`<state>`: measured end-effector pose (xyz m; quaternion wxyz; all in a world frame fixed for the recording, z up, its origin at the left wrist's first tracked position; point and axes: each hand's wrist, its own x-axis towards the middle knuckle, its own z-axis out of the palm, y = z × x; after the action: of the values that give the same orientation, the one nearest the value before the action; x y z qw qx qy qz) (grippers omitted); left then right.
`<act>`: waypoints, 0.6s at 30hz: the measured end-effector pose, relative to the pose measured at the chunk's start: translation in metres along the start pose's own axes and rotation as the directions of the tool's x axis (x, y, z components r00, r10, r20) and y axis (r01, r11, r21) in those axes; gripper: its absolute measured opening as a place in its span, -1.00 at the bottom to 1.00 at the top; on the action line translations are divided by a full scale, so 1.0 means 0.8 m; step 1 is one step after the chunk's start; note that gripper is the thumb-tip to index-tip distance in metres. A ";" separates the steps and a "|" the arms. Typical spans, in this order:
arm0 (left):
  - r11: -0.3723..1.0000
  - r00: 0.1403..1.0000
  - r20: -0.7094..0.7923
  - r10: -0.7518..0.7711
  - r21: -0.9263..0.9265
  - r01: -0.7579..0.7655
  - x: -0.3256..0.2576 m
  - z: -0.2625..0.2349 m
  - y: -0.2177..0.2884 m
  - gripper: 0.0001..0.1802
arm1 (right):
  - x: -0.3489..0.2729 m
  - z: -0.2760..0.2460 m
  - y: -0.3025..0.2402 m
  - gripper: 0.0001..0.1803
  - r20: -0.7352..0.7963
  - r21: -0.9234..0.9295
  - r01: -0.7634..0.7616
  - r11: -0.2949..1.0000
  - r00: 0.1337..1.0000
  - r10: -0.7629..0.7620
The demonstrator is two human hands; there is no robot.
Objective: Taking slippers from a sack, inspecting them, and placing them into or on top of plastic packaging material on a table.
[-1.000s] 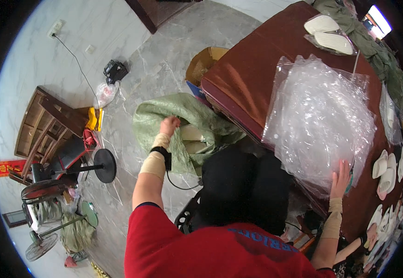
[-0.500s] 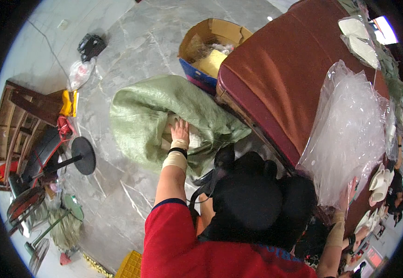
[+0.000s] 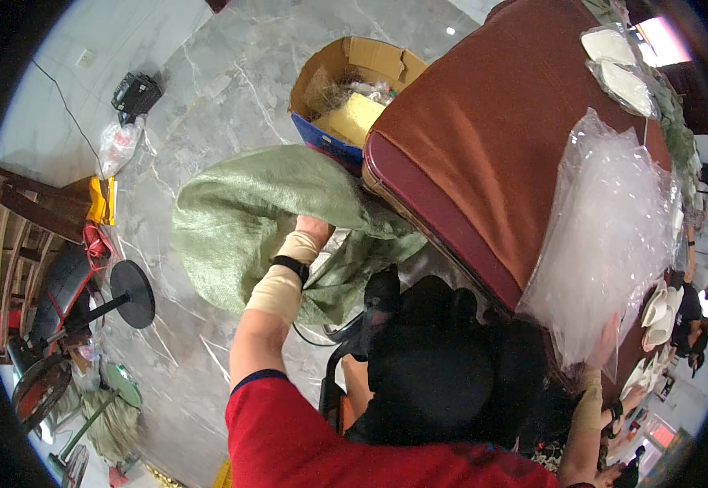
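My left hand reaches down into the mouth of a large pale-green woven sack on the floor. Its fingers are hidden by the sack's folds and the contents. Something white shows inside beside my wrist. Over at the right, a pile of clear plastic bags lies on the brown-covered table. My right hand is at the near end of that pile, seen blurred through the film, so its grip is unclear. Both wrists are wrapped in beige bandage.
A cardboard box with plastic scraps and a yellow piece stands beyond the sack, against the brown-covered table. White shoe-shaped pieces line the table's right side, where other people work. Fans and a wooden frame stand at left.
My left hand has gone deeper into the sack; its fingers, spread on the contents before, are now out of sight. My right hand stays by the plastic bags. The whole view has shifted slightly.
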<state>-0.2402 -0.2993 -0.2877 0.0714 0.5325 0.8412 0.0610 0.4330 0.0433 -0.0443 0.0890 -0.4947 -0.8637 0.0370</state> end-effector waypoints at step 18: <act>0.808 1.000 0.000 -0.007 -0.589 0.006 -0.053 -0.604 0.140 -0.76 | -0.006 -0.037 -0.094 -0.36 0.061 -0.183 -0.066 0.981 0.995 0.078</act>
<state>-0.2127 -0.3029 0.2093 0.2325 0.4814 0.7826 0.3190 0.3773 0.0005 -0.0047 0.0128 -0.5301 -0.8475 -0.0216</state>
